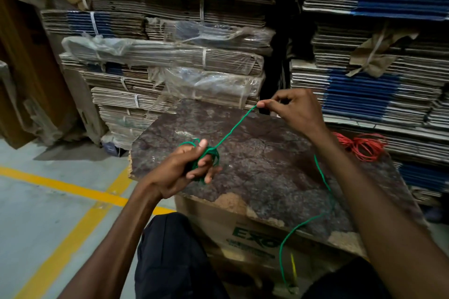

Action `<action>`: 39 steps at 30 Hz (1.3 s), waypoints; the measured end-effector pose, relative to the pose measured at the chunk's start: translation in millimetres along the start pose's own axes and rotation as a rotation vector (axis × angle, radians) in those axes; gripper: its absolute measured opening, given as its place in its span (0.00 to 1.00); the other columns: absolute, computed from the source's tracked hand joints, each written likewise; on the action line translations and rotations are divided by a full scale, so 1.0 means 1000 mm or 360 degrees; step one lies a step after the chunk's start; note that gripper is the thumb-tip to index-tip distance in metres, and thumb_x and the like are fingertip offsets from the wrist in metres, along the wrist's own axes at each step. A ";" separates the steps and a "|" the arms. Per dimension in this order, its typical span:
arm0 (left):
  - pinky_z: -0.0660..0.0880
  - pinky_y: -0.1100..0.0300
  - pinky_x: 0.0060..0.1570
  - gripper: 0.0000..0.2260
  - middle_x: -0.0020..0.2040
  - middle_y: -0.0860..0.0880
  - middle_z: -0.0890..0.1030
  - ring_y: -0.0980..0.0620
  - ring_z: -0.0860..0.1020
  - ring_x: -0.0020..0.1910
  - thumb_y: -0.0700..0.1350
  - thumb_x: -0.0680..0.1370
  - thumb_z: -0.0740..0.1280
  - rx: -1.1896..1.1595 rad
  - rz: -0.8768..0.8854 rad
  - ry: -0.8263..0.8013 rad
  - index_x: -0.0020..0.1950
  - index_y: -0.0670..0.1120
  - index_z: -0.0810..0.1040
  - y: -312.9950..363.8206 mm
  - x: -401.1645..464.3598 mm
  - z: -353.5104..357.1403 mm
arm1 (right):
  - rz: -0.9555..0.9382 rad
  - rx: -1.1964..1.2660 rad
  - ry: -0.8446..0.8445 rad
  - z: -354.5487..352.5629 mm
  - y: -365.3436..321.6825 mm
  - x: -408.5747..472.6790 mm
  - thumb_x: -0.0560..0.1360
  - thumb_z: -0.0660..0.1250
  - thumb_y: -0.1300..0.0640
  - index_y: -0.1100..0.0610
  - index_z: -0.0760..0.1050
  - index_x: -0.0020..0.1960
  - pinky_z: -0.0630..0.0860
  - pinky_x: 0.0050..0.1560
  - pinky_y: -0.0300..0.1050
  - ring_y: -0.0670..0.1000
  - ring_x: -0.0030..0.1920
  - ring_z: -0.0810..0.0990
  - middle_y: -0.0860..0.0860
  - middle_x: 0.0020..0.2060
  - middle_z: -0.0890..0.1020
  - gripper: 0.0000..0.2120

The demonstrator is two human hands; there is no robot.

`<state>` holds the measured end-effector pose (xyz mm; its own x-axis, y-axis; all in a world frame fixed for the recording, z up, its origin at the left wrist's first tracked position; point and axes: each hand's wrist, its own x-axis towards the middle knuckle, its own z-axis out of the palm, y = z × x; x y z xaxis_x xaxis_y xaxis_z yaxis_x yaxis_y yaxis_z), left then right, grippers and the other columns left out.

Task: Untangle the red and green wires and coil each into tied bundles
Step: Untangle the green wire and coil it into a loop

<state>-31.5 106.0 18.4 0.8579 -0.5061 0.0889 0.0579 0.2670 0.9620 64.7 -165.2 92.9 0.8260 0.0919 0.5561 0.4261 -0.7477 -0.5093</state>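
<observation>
My left hand (192, 165) grips a small coil of green wire (211, 153) over the left part of the worn board (267, 167). A taut strand (235, 126) runs up and right from the coil to my right hand (294, 109), which pinches it between thumb and forefinger. The loose tail of the green wire (323, 177) passes under my right forearm and hangs down over the board's front edge toward the floor. The red wire (362, 145) lies in a loose coil at the board's far right, apart from the green one.
The board rests on a cardboard box (243, 233) in front of my knees. Tall stacks of flattened cartons (170, 31) stand close behind it and to the right. Grey floor with yellow lines (73, 201) lies to the left.
</observation>
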 end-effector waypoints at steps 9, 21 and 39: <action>0.53 0.33 0.70 0.21 0.53 0.38 0.83 0.37 0.75 0.64 0.52 0.83 0.54 -0.1118 0.0633 -0.0314 0.40 0.42 0.77 0.026 0.013 -0.002 | 0.0416 0.1132 -0.0427 0.020 0.006 -0.026 0.69 0.69 0.40 0.56 0.78 0.36 0.57 0.24 0.36 0.44 0.20 0.65 0.47 0.19 0.71 0.19; 0.68 0.37 0.63 0.17 0.66 0.39 0.75 0.42 0.76 0.60 0.54 0.78 0.56 -0.1042 0.0933 0.0286 0.34 0.48 0.76 0.053 0.057 -0.005 | 0.0673 0.1476 -0.0672 0.035 0.005 -0.081 0.77 0.66 0.62 0.58 0.77 0.50 0.59 0.20 0.31 0.42 0.22 0.70 0.51 0.28 0.80 0.03; 0.75 0.65 0.40 0.18 0.58 0.37 0.78 0.49 0.79 0.60 0.50 0.85 0.52 -0.0571 0.0941 0.1201 0.37 0.46 0.68 0.049 0.082 -0.021 | 0.0386 0.0564 -0.0400 0.015 -0.004 -0.104 0.78 0.67 0.55 0.60 0.80 0.38 0.63 0.26 0.34 0.40 0.21 0.69 0.48 0.20 0.77 0.13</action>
<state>51.8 94.8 67.3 0.8892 0.4014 0.2194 -0.4360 0.5988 0.6718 -17.3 -162.2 27.2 0.9616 0.1313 0.2410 0.2741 -0.5017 -0.8205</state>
